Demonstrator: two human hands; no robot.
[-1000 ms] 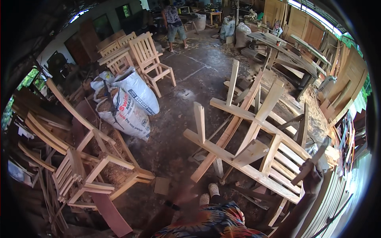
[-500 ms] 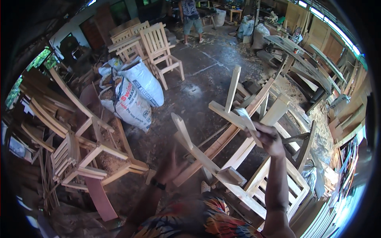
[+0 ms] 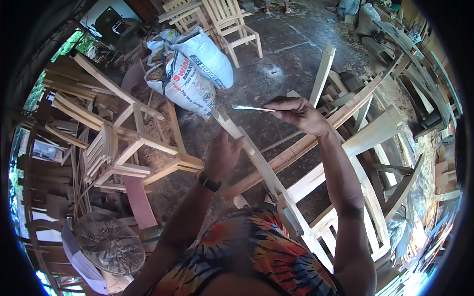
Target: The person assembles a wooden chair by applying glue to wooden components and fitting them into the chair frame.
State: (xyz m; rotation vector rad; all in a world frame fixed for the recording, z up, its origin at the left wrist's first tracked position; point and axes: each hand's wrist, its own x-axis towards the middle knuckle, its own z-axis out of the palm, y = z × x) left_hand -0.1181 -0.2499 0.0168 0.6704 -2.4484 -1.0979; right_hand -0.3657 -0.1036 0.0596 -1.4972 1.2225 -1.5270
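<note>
My right hand (image 3: 296,113) pinches a thin, flat stick (image 3: 254,108) between thumb and fingers. White paste-like stuff coats the stick's far end, which points left over the tip of a light wooden chair frame (image 3: 266,170). This unfinished frame lies tilted in front of me, with a short leg piece (image 3: 226,123) rising at its far left end. Closed around the underside of that end is my left hand (image 3: 222,157), with a dark watch on the wrist; some of its fingertips are hidden by the wood. A slatted part of the frame lies under my right forearm.
Full white sacks (image 3: 190,84) stand ahead, beside a finished-looking wooden chair (image 3: 232,29). More chair parts (image 3: 128,138) are piled at left, above a round fan guard (image 3: 109,243). Long planks (image 3: 306,140) lie at right, and a workbench (image 3: 412,49) stands farther back. Another person's feet (image 3: 277,10) show at the top.
My right hand has moved left and away from me, swinging the stick over the frame's end. My left hand has risen to that end. The view has tilted downward.
</note>
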